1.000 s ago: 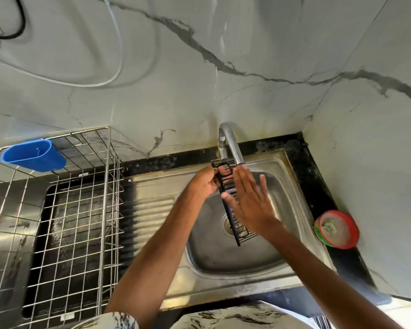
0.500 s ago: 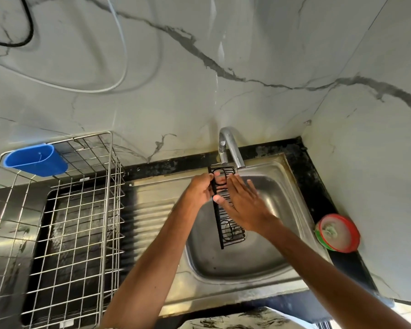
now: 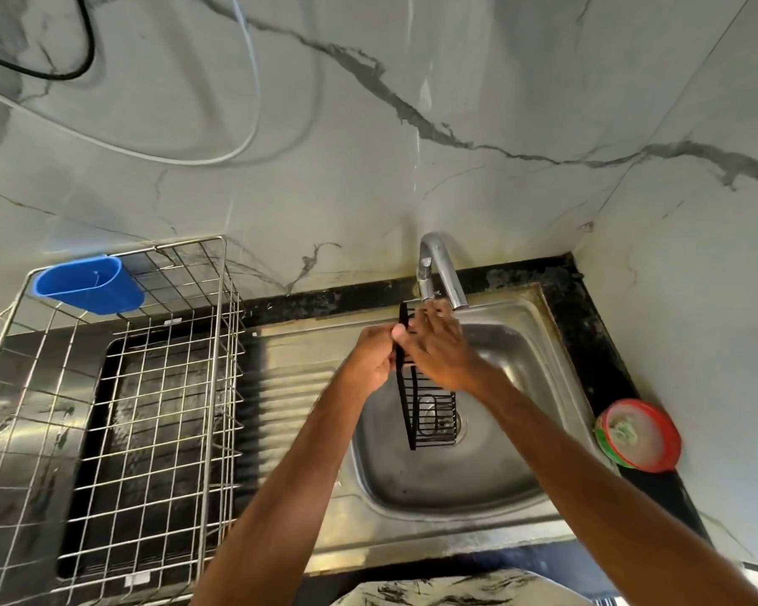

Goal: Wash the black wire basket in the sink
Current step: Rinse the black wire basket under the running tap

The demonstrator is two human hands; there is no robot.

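A narrow black wire basket (image 3: 429, 413) hangs lengthwise over the steel sink (image 3: 513, 474), its top end just under the chrome tap (image 3: 438, 269). My left hand (image 3: 375, 356) grips the basket's left edge near the top. My right hand (image 3: 443, 352) lies against the basket's upper part with straight fingers reaching up to the tap's spout. The basket's lower end hangs over the drain. The part between my hands is hidden.
A tall steel wire dish rack (image 3: 149, 422) stands left on the drainboard, with a blue plastic cup (image 3: 88, 284) hooked on its back rim. A red and green round container (image 3: 639, 435) sits on the black counter at right. Marble walls close the corner.
The basket has turned from edge-on to show more of its face. My right hand has slid up it toward the tap. My left hand keeps its grip.
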